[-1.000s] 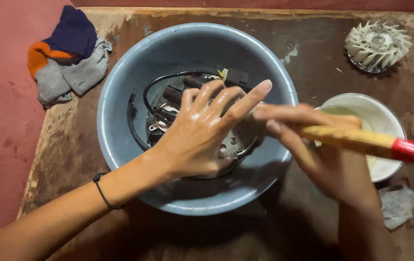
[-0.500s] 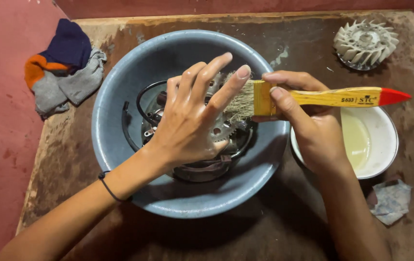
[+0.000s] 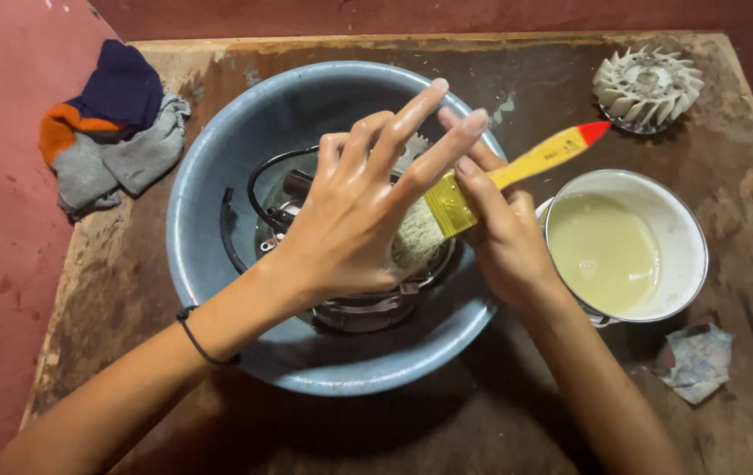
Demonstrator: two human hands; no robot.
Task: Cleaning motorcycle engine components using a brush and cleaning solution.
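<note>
A grey-blue plastic basin (image 3: 218, 167) stands on a worn wooden board. Inside it lies a round metal engine part (image 3: 354, 308) with black cables (image 3: 253, 180). My left hand (image 3: 354, 220) rests flat on top of that part, fingers spread and pointing up-right. My right hand (image 3: 504, 237) grips a paintbrush (image 3: 517, 167) with a yellow handle and red tip; its pale bristles press against the part just under my left fingers. The part is mostly hidden by my left hand.
A white bowl (image 3: 688, 229) of pale yellowish liquid stands right of the basin. A white finned fan wheel (image 3: 647, 86) lies at the back right. A bundle of rags (image 3: 112, 123) lies at the left. A crumpled scrap (image 3: 697, 361) lies at the front right.
My right hand brought the brush from the white bowl over to the basin and tilted it bristles-down onto the part. My left hand stayed on the part.
</note>
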